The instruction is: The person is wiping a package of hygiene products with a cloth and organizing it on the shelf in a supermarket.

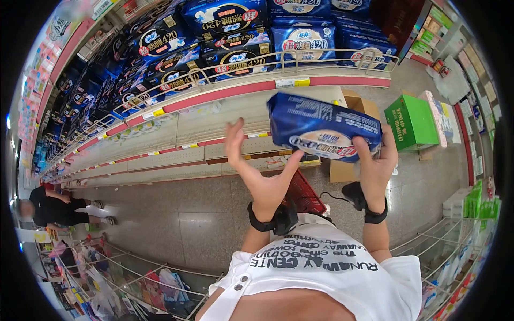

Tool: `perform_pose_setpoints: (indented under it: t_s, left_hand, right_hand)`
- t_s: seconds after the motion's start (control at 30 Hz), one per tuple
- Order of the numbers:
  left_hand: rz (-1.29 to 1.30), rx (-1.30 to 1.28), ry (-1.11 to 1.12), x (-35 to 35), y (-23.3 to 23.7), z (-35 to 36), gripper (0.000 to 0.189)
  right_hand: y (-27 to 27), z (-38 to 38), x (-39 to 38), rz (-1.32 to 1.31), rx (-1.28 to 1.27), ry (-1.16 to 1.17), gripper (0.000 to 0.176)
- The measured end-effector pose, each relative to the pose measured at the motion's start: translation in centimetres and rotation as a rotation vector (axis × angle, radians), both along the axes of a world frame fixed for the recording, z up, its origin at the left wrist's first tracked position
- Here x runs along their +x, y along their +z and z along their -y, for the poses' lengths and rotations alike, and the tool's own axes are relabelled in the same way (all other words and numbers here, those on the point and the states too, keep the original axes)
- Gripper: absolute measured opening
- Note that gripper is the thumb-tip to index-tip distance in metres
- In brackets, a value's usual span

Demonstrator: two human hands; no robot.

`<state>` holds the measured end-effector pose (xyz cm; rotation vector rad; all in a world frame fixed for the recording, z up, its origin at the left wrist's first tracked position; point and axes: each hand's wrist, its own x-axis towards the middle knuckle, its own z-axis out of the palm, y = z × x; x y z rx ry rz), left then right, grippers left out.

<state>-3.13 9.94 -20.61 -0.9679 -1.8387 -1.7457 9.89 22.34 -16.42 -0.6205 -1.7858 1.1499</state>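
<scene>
A dark blue package (pixel 324 128) printed with 420 is held up in front of the shelf, tilted, its printed face toward me. My right hand (pixel 377 163) grips its right end, thumb across the front and fingers behind. To the left of the package is my left hand (pixel 262 174), fingers spread and holding nothing, the thumb close to the package's lower edge. Black bands with small devices are on both wrists. Similar blue packages (pixel 304 43) are stacked on the upper shelf behind the wire rail.
Lower shelves (pixel 176 128) run along the left. An open cardboard box (pixel 342 170), a green box (pixel 409 123) and a red basket (pixel 304 192) are on the floor side. A person (pixel 53 206) is at the far left. Wire racks (pixel 155 273) curve along the bottom.
</scene>
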Motion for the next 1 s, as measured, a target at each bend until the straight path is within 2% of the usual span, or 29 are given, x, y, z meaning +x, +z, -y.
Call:
perform_pose_setpoints:
  t_s: [0.03,0.1,0.13,0.2,0.23,0.27,0.3,0.33,0.37,0.47,0.5,0.53,0.57,0.6,0.67,0.73,0.83,1.0]
  left_hand:
    - [-0.001,-0.002,-0.001,0.3,-0.4,-0.3,0.086]
    - [0.669,0.466,-0.655,1.2,-1.6,-1.2,0.1]
    - [0.671,0.466,-0.654,1.4,-2.3,-1.4,0.1]
    - [0.869,0.529,-0.79,1.5,-3.4,-1.9,0.088]
    - [0.967,0.439,-0.752,1.3,-2.9,-1.3,0.089]
    - [0.916,0.41,-0.764,-0.2,-4.6,-1.0,0.09]
    - [0.971,0.455,-0.857,-0.2,-5.8,-0.5,0.091]
    - [1.028,0.498,-0.95,0.1,-4.6,-0.1,0.093]
    - [0.965,0.529,-0.894,0.4,-3.0,-0.5,0.093]
    - [0.951,0.535,-1.003,1.1,-2.6,-0.7,0.092]
    - [0.949,0.525,-1.011,1.4,-2.5,-1.0,0.091]
    - [0.947,0.528,-1.012,1.3,-2.9,-0.8,0.091]
    - [1.031,0.475,-1.111,1.1,-3.8,-0.5,0.093]
    - [1.114,0.418,-1.208,0.9,-4.2,-0.3,0.104]
    - [1.186,0.439,-1.174,1.4,-2.0,-0.1,0.105]
    - [1.128,0.526,-1.177,1.6,-1.4,-0.4,0.104]
    - [1.13,0.556,-1.148,1.4,-0.5,-0.4,0.104]
    - [1.074,0.503,-1.17,0.8,-1.2,0.2,0.102]
  right_hand:
    - [-0.5,0.6,0.0,-0.054,-0.075,0.008,0.033]
    - [-1.0,2.6,-0.1,-0.064,-0.166,0.028,0.032]
    - [-1.7,3.6,0.2,0.022,-0.095,0.057,0.036]
    - [-3.8,4.6,0.3,-0.072,0.046,0.242,0.04]
    - [-3.4,4.5,0.9,-0.01,0.092,0.4,0.043]
    - [-2.6,4.0,1.7,0.054,0.137,0.555,0.046]
    - [-2.1,3.0,2.2,0.099,0.116,0.704,0.037]
    - [-1.4,2.3,2.7,0.097,0.111,0.693,0.037]
    - [-0.6,1.6,3.1,0.095,0.084,0.574,0.031]
    - [3.3,0.8,2.5,-0.014,0.122,0.286,0.022]
    - [4.0,0.8,2.0,-0.013,0.124,0.285,0.022]
    - [4.5,0.8,1.5,0.044,0.303,0.219,0.024]
    - [5.0,0.8,0.9,0.098,0.481,0.152,0.027]
    - [5.5,0.9,0.0,0.096,0.482,0.154,0.027]
    - [6.3,1.4,-2.0,0.139,0.745,0.217,0.032]
    - [5.9,1.7,-3.1,0.123,0.74,0.246,0.035]
    - [4.9,1.7,-3.6,0.088,0.873,0.318,0.04]
    - [4.6,2.6,-2.7,0.06,0.886,0.291,0.037]
